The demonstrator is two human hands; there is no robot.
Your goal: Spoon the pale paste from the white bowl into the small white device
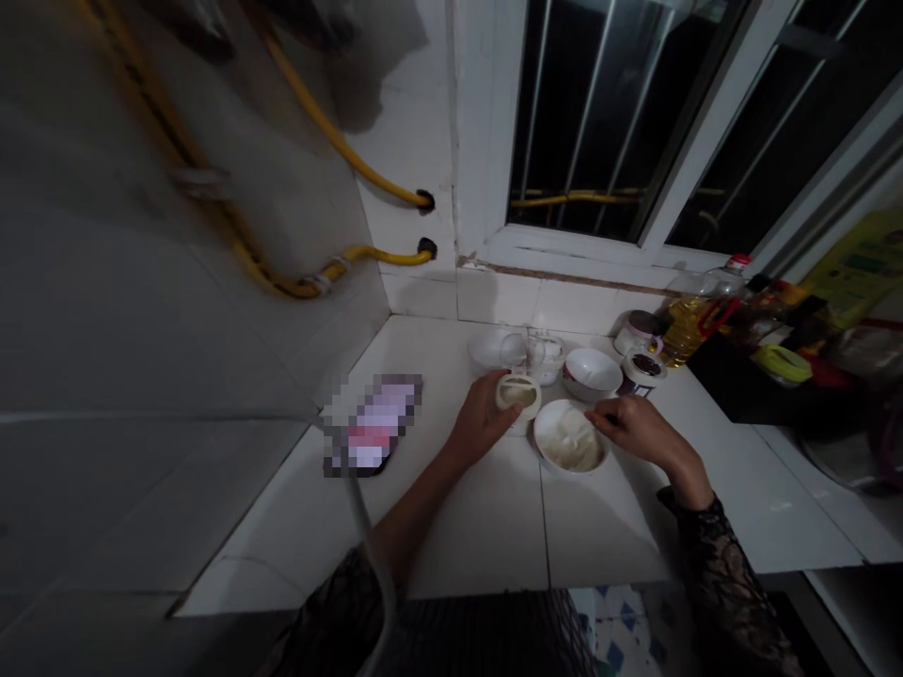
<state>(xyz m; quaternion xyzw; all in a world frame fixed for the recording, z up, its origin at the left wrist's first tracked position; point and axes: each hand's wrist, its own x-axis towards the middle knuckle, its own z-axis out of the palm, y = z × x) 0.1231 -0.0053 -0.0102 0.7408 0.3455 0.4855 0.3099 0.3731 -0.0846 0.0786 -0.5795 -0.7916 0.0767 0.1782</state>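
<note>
My left hand [483, 420] grips a small round cream-coloured plastic piece [518, 395], holding it upright at the fingertips just left of a white bowl [538, 440]. That bowl holds a soft white mass, perhaps dough [570, 445]. My right hand [625, 423] reaches in from the right, its fingertips at the bowl's far rim and close together. Nothing shows clearly between them. A second white bowl [589, 373] stands behind, its contents hidden by the angle.
The white tiled counter [599, 527] ends in a front edge below my arms. Behind stand a white bowl [486, 348], glassware [536, 353], a mug [639, 331], a jar [644, 369] and an oil bottle [688, 324]. A pixelated phone [373, 425] lies left. Yellow gas pipes [331, 132] run along the wall.
</note>
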